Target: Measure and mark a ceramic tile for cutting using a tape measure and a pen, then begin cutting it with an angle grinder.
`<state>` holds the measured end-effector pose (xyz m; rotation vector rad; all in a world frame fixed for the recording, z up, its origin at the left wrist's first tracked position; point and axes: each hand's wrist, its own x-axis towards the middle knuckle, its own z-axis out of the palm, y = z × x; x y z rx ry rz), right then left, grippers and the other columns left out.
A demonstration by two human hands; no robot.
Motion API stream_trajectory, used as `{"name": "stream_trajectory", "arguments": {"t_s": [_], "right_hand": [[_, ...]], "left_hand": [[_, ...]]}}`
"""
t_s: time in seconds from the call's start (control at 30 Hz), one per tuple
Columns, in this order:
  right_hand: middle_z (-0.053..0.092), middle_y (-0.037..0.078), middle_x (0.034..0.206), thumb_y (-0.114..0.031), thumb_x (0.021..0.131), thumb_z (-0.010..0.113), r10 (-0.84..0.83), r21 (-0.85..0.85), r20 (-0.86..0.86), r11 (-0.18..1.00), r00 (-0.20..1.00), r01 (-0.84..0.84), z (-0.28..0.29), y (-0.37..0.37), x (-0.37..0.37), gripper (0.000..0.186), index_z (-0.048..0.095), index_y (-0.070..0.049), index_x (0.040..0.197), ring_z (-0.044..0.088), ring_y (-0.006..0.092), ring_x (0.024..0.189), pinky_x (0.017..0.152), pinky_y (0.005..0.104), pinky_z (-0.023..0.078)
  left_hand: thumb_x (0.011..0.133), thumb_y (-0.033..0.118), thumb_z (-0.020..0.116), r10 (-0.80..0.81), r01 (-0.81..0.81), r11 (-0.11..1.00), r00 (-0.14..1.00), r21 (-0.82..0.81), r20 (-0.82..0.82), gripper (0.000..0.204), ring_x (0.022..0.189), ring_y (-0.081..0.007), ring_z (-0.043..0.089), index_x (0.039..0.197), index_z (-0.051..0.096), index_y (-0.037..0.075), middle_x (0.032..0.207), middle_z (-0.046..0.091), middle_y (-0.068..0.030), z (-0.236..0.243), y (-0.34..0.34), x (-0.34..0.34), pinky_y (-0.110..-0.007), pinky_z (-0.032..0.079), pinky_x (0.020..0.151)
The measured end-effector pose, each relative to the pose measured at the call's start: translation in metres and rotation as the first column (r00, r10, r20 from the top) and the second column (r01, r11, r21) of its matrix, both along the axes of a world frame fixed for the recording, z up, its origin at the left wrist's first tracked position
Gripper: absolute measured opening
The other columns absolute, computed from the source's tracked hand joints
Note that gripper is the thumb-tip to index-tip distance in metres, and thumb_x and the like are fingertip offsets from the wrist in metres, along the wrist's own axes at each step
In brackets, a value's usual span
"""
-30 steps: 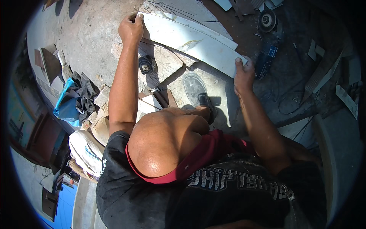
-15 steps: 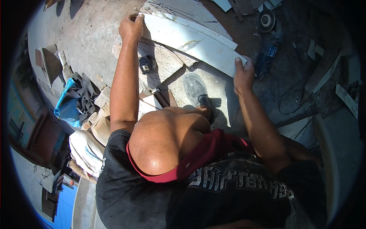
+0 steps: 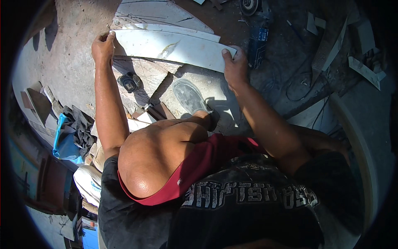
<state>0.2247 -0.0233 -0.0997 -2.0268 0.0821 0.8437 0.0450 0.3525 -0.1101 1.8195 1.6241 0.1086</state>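
Both my hands grip a long white tile strip with a marble-like vein, one at each end. My left hand pinches its left end, thumb on top. At the right end my right hand is closed round the corner, thumb also on the upper face. Just beyond lies a second white strip, partly covered by the first, over a larger cut slab. A dark round tape measure rests on a pale slab below the held strip.
Right of my right hand lies a blue-and-black angle grinder with its disc. A cable loops on the floor. Tile offcuts lie far right. My shoe stands near the slabs; a blue bag lies left.
The whole view has turned, so most things sit farther left in the picture. The strip lies more level across it. Both hands keep their hold on its ends.
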Motion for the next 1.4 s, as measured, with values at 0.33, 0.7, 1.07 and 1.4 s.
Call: {"name": "stream_trajectory", "arguments": {"t_s": [0.33,0.7,1.07,1.4], "right_hand": [[0.065,0.014,0.104,-0.018,0.094,0.065,0.062,-0.039,-0.004,0.997,0.998,-0.062,0.0064,0.0031,0.008,0.032,0.058,0.004,0.117,0.062,0.0195,0.093,0.084,0.0327,0.049],[0.065,0.015,0.107,-0.019,0.095,0.065,0.074,-0.055,0.001,0.996,0.997,-0.074,0.0023,0.0027,0.0082,0.035,0.057,0.004,0.12,0.062,0.02,0.095,0.085,0.0333,0.049],[0.065,0.015,0.106,-0.019,0.095,0.065,0.079,-0.068,0.031,0.995,0.996,-0.077,0.0035,0.0034,0.0072,0.033,0.058,0.004,0.118,0.062,0.0205,0.095,0.086,0.0335,0.048],[0.064,0.013,0.107,-0.017,0.095,0.064,0.056,-0.003,-0.017,0.998,0.998,-0.056,0.0014,0.0039,0.0044,0.03,0.058,0.004,0.117,0.06,0.0184,0.097,0.088,0.0321,0.047]], "left_hand": [[0.086,0.021,0.074,0.042,-0.041,0.999,0.998,-0.031,0.038,0.031,0.085,-0.0163,0.066,0.11,0.071,0.0,0.098,0.072,-0.0095,0.0012,-0.0049,-0.0007,-0.028,0.051,0.075],[0.086,0.019,0.074,0.047,-0.046,0.999,0.998,-0.027,0.051,0.031,0.086,-0.0165,0.066,0.11,0.07,0.0,0.099,0.072,-0.0102,0.0066,-0.0081,0.002,-0.028,0.05,0.077],[0.086,0.017,0.074,0.063,-0.06,0.998,0.99,-0.031,0.123,0.031,0.082,-0.015,0.065,0.11,0.07,-0.002,0.098,0.071,-0.01,0.0033,-0.0076,0.0001,-0.027,0.05,0.068],[0.084,0.018,0.074,0.108,-0.104,0.993,0.989,-0.05,0.097,0.029,0.091,-0.0187,0.067,0.107,0.072,0.001,0.1,0.073,-0.0113,0.0034,-0.0096,-0.0007,-0.03,0.051,0.083]]}}
